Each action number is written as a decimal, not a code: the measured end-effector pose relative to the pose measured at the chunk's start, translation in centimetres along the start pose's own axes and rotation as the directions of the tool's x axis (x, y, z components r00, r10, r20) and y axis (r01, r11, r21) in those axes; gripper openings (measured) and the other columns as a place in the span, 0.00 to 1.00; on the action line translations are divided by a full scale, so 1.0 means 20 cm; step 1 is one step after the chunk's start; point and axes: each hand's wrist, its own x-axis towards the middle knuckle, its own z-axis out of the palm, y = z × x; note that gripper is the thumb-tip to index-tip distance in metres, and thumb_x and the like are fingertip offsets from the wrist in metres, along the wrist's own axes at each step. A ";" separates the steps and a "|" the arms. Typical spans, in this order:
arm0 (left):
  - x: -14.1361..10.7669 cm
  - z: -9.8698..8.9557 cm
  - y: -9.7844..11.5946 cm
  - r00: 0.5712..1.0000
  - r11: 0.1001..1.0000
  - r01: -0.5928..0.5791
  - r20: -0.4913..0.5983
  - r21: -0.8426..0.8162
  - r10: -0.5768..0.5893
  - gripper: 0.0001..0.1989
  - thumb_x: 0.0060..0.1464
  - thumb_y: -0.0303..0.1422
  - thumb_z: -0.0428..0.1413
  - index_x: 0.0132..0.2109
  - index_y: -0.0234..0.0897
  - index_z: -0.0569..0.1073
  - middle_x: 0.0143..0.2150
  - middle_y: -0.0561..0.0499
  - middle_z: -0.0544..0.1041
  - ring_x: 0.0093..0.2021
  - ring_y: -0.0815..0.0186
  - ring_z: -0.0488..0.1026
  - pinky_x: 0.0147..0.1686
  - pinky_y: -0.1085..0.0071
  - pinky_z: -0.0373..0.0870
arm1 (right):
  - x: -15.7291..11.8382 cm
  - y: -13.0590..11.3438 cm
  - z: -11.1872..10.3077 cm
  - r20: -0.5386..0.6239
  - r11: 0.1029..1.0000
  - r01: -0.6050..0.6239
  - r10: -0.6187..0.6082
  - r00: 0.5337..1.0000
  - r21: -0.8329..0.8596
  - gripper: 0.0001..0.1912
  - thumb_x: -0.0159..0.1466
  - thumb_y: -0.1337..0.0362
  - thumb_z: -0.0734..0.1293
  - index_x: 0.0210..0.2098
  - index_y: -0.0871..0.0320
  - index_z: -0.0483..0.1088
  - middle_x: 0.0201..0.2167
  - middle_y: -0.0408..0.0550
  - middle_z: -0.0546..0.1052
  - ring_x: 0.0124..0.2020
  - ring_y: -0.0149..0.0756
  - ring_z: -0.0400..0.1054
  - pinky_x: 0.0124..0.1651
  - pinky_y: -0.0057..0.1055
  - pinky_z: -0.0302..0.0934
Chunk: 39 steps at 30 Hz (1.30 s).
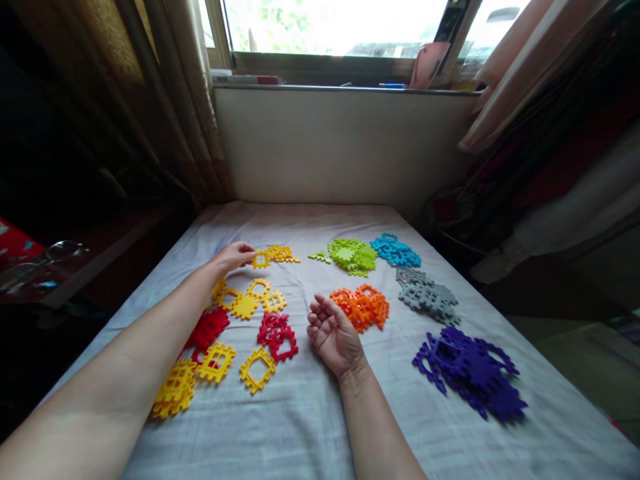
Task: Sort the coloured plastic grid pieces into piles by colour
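Note:
My left hand [237, 256] reaches to the far left and pinches a yellow window piece [261, 260] beside a small yellow pile [283, 254]. Palm up, my right hand [334, 335] rests near the middle with its fingers loosely curled and nothing in it. Just right of it lies an orange pile [364, 307]. Between my arms are yellow pieces [245, 307], red pieces [277, 335] and a yellow square frame [257, 370]. My left forearm partly hides a red pile [210, 328] and lies beside a yellow stack [176, 389].
Green [351, 256], blue [397, 251], grey [429, 298] and purple [470, 373] piles lie on the right side of the cloth-covered surface [310, 433]. Beyond it are a wall [340, 147] and a window. Glasses [65, 251] sit on a shelf at left.

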 end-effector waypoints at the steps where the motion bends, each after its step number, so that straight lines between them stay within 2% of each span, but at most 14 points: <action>1: 0.02 0.04 0.01 1.000 1.000 0.006 -0.014 -0.025 -0.006 0.21 0.42 0.45 0.66 0.39 0.37 0.75 0.31 0.52 0.79 0.32 0.67 0.77 0.30 0.75 0.71 | 0.00 0.00 0.00 -0.005 1.000 0.000 0.000 1.000 0.002 0.09 0.57 0.64 0.74 0.39 0.56 0.77 0.30 0.42 0.82 0.28 0.27 0.74 0.28 0.22 0.66; 5: 0.10 0.16 0.04 0.998 0.997 0.030 -0.061 -0.065 -0.033 0.19 0.45 0.42 0.66 0.41 0.36 0.74 0.32 0.51 0.78 0.29 0.70 0.76 0.27 0.76 0.70 | 0.00 0.00 0.00 -0.007 1.000 0.004 -0.004 1.000 -0.004 0.10 0.58 0.63 0.74 0.40 0.56 0.77 0.31 0.42 0.82 0.28 0.27 0.73 0.28 0.22 0.66; 8: 0.13 0.16 0.02 0.995 0.999 0.042 -0.084 -0.032 -0.045 0.19 0.44 0.41 0.66 0.43 0.36 0.75 0.31 0.52 0.77 0.27 0.70 0.74 0.27 0.76 0.70 | 0.00 0.01 0.00 -0.017 1.000 0.003 -0.003 1.000 0.008 0.09 0.58 0.63 0.73 0.39 0.56 0.77 0.31 0.42 0.82 0.28 0.27 0.73 0.28 0.22 0.66; 11: 0.11 0.07 -0.03 0.994 0.998 0.040 -0.099 0.047 -0.035 0.20 0.41 0.42 0.66 0.42 0.38 0.76 0.30 0.52 0.78 0.28 0.68 0.75 0.29 0.74 0.71 | 0.00 0.00 0.00 -0.021 1.000 -0.002 0.002 1.000 0.020 0.09 0.58 0.64 0.73 0.39 0.57 0.77 0.30 0.43 0.82 0.28 0.27 0.73 0.28 0.22 0.66; 15: 0.00 -0.11 -0.12 0.997 0.981 0.031 -0.071 0.193 -0.018 0.19 0.36 0.44 0.65 0.36 0.40 0.78 0.33 0.52 0.80 0.36 0.62 0.78 0.36 0.71 0.73 | 0.00 0.00 0.00 -0.001 1.000 -0.003 0.003 1.000 0.013 0.09 0.58 0.65 0.74 0.39 0.57 0.77 0.31 0.44 0.82 0.28 0.28 0.74 0.28 0.22 0.66; 20: -0.17 -0.30 -0.22 0.998 0.932 0.005 0.053 0.363 -0.026 0.20 0.29 0.45 0.64 0.33 0.40 0.79 0.37 0.49 0.82 0.42 0.54 0.79 0.42 0.68 0.73 | 0.00 0.00 0.00 0.001 1.000 0.004 -0.004 1.000 -0.013 0.09 0.58 0.65 0.73 0.39 0.56 0.77 0.31 0.43 0.82 0.28 0.28 0.74 0.28 0.22 0.67; 24: -0.24 -0.36 -0.23 0.988 0.893 -0.052 0.153 0.446 -0.018 0.22 0.22 0.41 0.65 0.33 0.42 0.79 0.38 0.51 0.83 0.44 0.53 0.78 0.45 0.67 0.72 | 0.00 -0.01 0.01 -0.016 1.000 -0.005 0.005 1.000 -0.023 0.08 0.58 0.66 0.73 0.39 0.56 0.77 0.29 0.43 0.82 0.27 0.28 0.74 0.27 0.22 0.67; 28: -0.25 -0.36 -0.21 0.989 0.868 -0.073 0.145 0.492 0.001 0.19 0.22 0.39 0.64 0.29 0.43 0.77 0.34 0.52 0.82 0.42 0.53 0.77 0.42 0.67 0.72 | 0.00 -0.01 0.01 -0.006 1.000 -0.001 0.001 1.000 -0.029 0.09 0.57 0.66 0.74 0.39 0.57 0.76 0.29 0.42 0.81 0.27 0.28 0.74 0.27 0.22 0.67; 32: -0.23 -0.35 -0.17 0.997 0.872 -0.052 0.080 0.487 0.014 0.12 0.27 0.40 0.64 0.25 0.43 0.74 0.28 0.53 0.79 0.36 0.57 0.76 0.36 0.70 0.70 | -0.01 -0.01 0.01 -0.011 0.999 0.004 -0.004 1.000 -0.040 0.09 0.57 0.65 0.74 0.39 0.56 0.76 0.30 0.42 0.81 0.27 0.27 0.74 0.28 0.22 0.67; 34: -0.20 -0.33 -0.13 0.998 0.886 -0.046 0.050 0.462 0.025 0.11 0.31 0.41 0.63 0.26 0.42 0.75 0.27 0.53 0.78 0.35 0.59 0.76 0.33 0.71 0.70 | -0.01 0.00 0.01 -0.021 0.999 0.004 -0.004 1.000 -0.036 0.09 0.58 0.65 0.73 0.39 0.56 0.77 0.30 0.43 0.82 0.28 0.28 0.74 0.28 0.23 0.67; 36: -0.17 -0.29 -0.07 0.999 0.904 -0.053 0.032 0.423 0.044 0.13 0.35 0.42 0.63 0.30 0.42 0.77 0.28 0.53 0.78 0.33 0.60 0.76 0.30 0.72 0.69 | -0.01 0.00 0.02 -0.024 1.000 0.003 -0.003 1.000 -0.027 0.08 0.58 0.66 0.73 0.38 0.56 0.77 0.31 0.43 0.82 0.28 0.28 0.74 0.29 0.23 0.67; 39: -0.11 -0.15 0.04 0.996 0.924 -0.088 0.011 0.372 0.090 0.15 0.42 0.43 0.62 0.37 0.42 0.79 0.32 0.53 0.80 0.34 0.62 0.76 0.30 0.73 0.69 | -0.01 0.00 0.02 -0.032 1.000 0.002 -0.003 0.999 -0.017 0.09 0.57 0.65 0.74 0.38 0.57 0.77 0.30 0.44 0.82 0.28 0.28 0.73 0.28 0.23 0.67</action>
